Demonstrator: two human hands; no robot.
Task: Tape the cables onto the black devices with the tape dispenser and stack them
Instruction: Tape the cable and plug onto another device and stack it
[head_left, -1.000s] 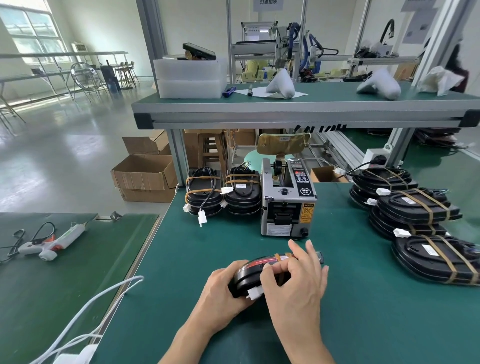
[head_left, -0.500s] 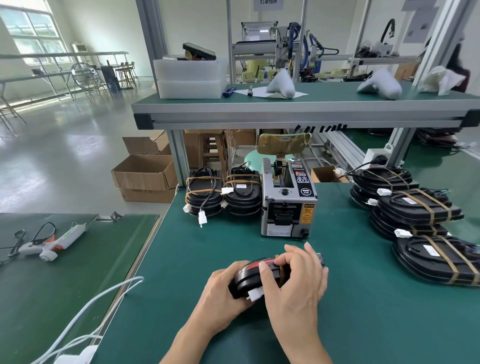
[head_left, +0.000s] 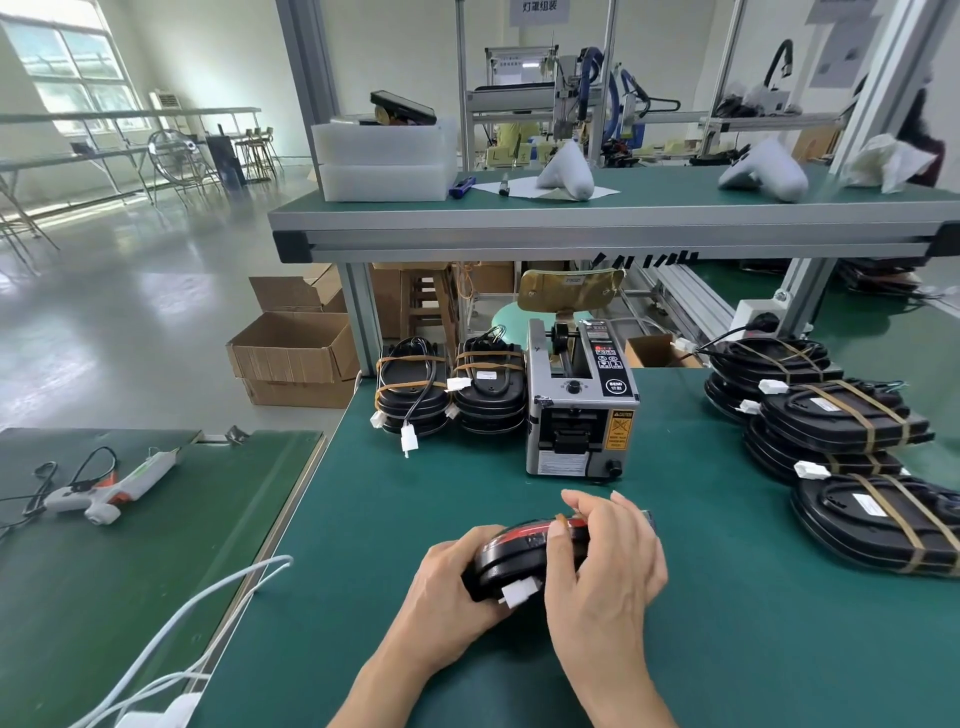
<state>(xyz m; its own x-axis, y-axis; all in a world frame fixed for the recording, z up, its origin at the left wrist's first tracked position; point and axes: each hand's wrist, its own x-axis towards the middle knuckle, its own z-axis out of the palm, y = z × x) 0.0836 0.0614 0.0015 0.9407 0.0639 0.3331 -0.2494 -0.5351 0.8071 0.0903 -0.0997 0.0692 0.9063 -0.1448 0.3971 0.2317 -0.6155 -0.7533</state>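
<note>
On the green bench (head_left: 727, 597), at about 6 o'clock from the tape dispenser (head_left: 579, 405), a black device (head_left: 511, 564) sits tilted up on its edge, long axis running roughly 8 to 2 o'clock, its white connector (head_left: 519, 592) pointing toward the person. The left hand (head_left: 457, 587) grips its 9 o'clock end, fingers curled under the rim. The right hand (head_left: 602, 571) wraps over its 3 o'clock half, thumb pressing a brown tape strip (head_left: 561, 518) at the top edge.

At 10 o'clock from the dispenser stand two stacks of taped devices (head_left: 452, 387); at 3 o'clock a larger overlapping pile (head_left: 841, 426) lies flat. An open cardboard box (head_left: 293, 345) sits on the floor at 9 o'clock, contents not visible. A glue gun (head_left: 111, 488) rests on the neighbouring table (head_left: 78, 597).
</note>
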